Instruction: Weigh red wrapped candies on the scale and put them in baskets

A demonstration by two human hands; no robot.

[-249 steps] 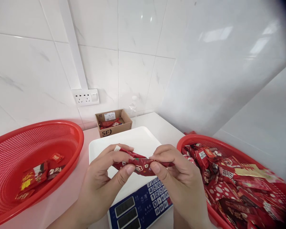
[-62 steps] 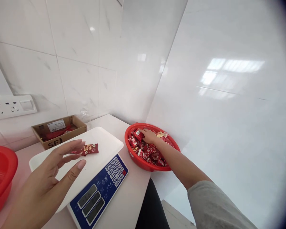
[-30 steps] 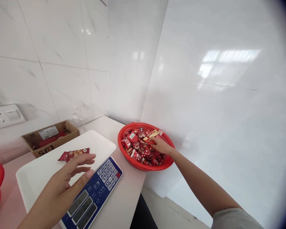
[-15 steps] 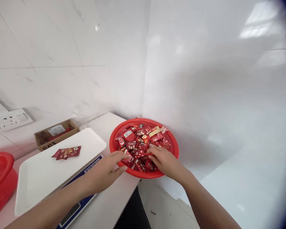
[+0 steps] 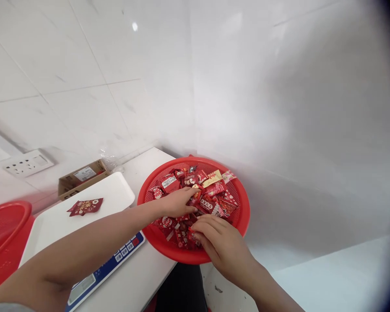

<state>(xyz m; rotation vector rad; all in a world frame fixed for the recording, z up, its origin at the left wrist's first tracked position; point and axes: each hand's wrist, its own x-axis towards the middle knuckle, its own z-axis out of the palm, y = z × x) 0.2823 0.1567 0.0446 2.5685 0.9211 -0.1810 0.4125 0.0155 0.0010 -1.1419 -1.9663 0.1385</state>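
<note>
Both of my hands are inside a red mesh basket (image 5: 240,208) full of small red snack packets (image 5: 211,190). My left hand (image 5: 177,202) reaches across from the left and lies on the packets in the middle, fingers curled down among them. My right hand (image 5: 219,242) rests on the packets at the basket's near side, fingers bent and pressed into the pile. What either hand grips, if anything, is hidden. One red packet (image 5: 84,206) lies alone on the white pan (image 5: 65,221) of the scale.
The scale's blue keypad panel (image 5: 126,253) faces me under my left forearm. A second red basket (image 5: 4,234) stands at the far left. A small cardboard box (image 5: 81,175) and a wall socket (image 5: 27,162) sit behind the scale. White tiled walls meet in the corner behind the basket.
My left hand has left the scale and moved right into the basket of packets. My right hand has drawn back to the basket's near side. The view has swung right and closer.
</note>
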